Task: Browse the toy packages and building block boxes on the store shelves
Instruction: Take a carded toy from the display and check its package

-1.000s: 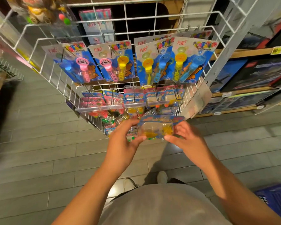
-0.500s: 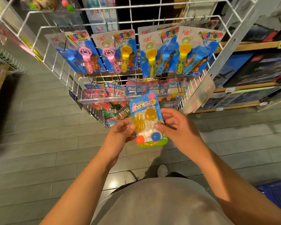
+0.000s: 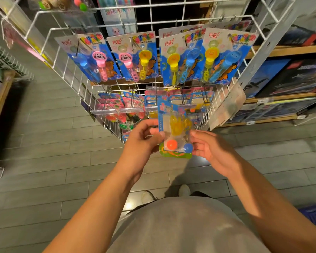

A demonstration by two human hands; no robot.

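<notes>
Hands (image 3: 144,137) pinch blue toy package (image 3: 173,125) upright.

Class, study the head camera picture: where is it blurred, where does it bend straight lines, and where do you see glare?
In the head view, the floor and left shelving are smeared by motion blur; the held toy package has soft print; the wire rack splays outward, wide-angle distortion; glare sits on a floor tile between the shoes; the right hand is brightly lit.

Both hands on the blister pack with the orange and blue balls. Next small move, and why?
Probably lift the blue-carded blister pack up towards the white wire rack's lower row of matching packs, to rehang it. The left hand and right hand pinch its side edges, front already facing the camera, so browsing on seems likely.
</notes>
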